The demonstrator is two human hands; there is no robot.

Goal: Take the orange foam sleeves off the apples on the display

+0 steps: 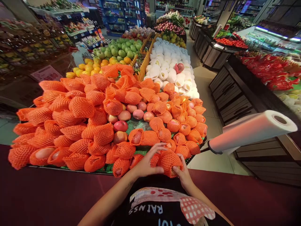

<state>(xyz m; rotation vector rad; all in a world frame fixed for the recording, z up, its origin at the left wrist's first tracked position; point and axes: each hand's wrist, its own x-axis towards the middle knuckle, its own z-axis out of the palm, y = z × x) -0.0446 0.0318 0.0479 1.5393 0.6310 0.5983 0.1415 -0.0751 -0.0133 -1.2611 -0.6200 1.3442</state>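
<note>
Low at the front edge of the display, my right hand (184, 174) grips an apple in an orange foam net (169, 161), its thumb and fingers around the near right side. My left hand (147, 163) is curved at the left of that fruit, thumb and fingers spread apart; whether its fingertips touch the net I cannot tell. Bare red apples (138, 114) lie in the middle of the pile on green matting (141, 125). Many netted fruits (81, 106) are heaped to the left, and more netted apples (183, 128) sit in rows on the right.
A roll of clear plastic bags (251, 130) sticks out at the right on a holder. Behind the pile are white-netted fruits (170, 64), yellow-orange fruits (91, 66) and green fruits (117, 48), with a small yellow fence (141, 70) between. An aisle floor (204, 81) runs along the right.
</note>
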